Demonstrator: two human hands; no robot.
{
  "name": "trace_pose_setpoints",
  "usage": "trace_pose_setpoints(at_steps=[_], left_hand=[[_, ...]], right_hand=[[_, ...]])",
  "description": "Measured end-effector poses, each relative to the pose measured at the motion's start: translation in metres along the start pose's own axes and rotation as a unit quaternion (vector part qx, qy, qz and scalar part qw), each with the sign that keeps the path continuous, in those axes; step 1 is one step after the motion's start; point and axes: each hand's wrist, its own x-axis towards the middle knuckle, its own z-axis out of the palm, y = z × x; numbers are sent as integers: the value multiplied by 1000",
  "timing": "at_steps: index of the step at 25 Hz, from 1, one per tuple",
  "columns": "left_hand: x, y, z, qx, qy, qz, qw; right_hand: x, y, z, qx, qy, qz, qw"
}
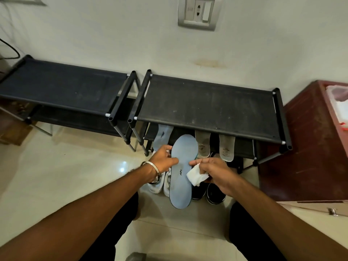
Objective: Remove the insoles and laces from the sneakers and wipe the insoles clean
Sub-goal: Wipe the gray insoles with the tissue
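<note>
- The blue insole [181, 172] is held up in front of the right-hand rack [205, 104], over the shoes on the floor. Its long axis runs straight away from the person: heel end nearest them, toe end pointing at the rack, top face up.
- The left hand [163, 161] pinches the insole's left edge at mid-length, thumb on the top face, fingers curled under.
- The right hand [212, 171] clutches a crumpled white wipe [196, 176] against the palm, with a fingertip reaching to the insole's right edge.
- Risk, as I see it: the insole is gripped at one edge only, so a firm wiping stroke could bend it or twist it out of the pinch, dropping it onto the white sneakers [162, 180] or dark sneakers [209, 191] below and dirtying it again.
- The wipe looks small and bunched; it could slip from the hand mid-stroke.
- Farther off, under the rack's top shelf, three more insoles lean upright: one blue [163, 136] at left, two grey [203, 145] [227, 147] at right. A swinging toe end might knock them over.
</note>
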Motion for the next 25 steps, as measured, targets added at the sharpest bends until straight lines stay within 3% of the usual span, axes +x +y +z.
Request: trace_pose_setpoints(at_steps=[6, 12, 17, 21, 25], left_hand=[[-29, 33, 0, -141, -8, 8, 990], [-23, 73, -1, -294, -38, -25, 955], [-2, 94, 0, -300, -85, -42, 949], [24, 109, -1, -300, -53, -31, 952], [38, 112, 9, -308, -111, -16, 945]], right_hand=[[-35, -13, -11, 48, -9, -50, 998], [-34, -41, -28, 55, -69, -88, 992], [-17, -55, -47, 17, -62, -110, 992], [9, -77, -69, 48, 27, -144, 988], [37, -91, -80, 192, 176, -218, 940]])
